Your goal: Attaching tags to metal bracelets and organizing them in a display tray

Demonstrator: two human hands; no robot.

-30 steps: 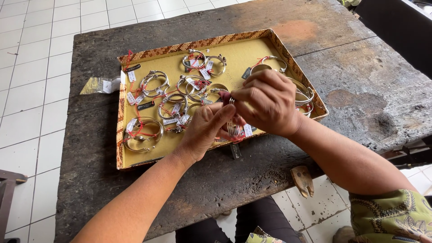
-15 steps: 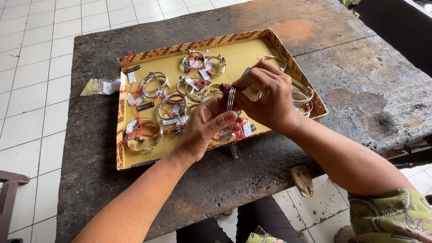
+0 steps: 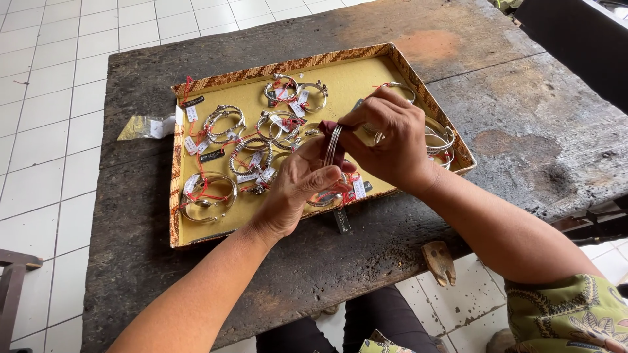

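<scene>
I look down through the head camera at my two bare hands, raised just above a shallow tray (image 3: 399,62) with a mustard-yellow floor and a woven-pattern rim. The tray rests on a dark, weathered wooden table (image 3: 523,131).

My left hand (image 3: 297,186) and right hand (image 3: 392,140) meet around a thin silver bangle (image 3: 333,144), held on edge so that it shows as a narrow upright arc. The left fingers curl closed under its lower part; the right thumb and fingers pinch its upper part from the far side. Both grips are closed on the bangle, which is lifted clear of the tray floor.

Directly beneath the grip lies another bracelet with red string and a white paper tag (image 3: 358,188). To the left of the grip sit several more silver bracelets with red ties and small tags, among them a broad open cuff (image 3: 208,195) at the near left corner. To the right, partly hidden behind my right hand, a stack of plain bangles (image 3: 439,140) lies against the rim. Beyond the tray's left edge a small clear plastic packet (image 3: 149,126) lies on the table.

I judge the step in hand to be handling this one bangle between both hands. Any further move calls for a steady two-handed pinch, since the thin ring could slip or twist.
</scene>
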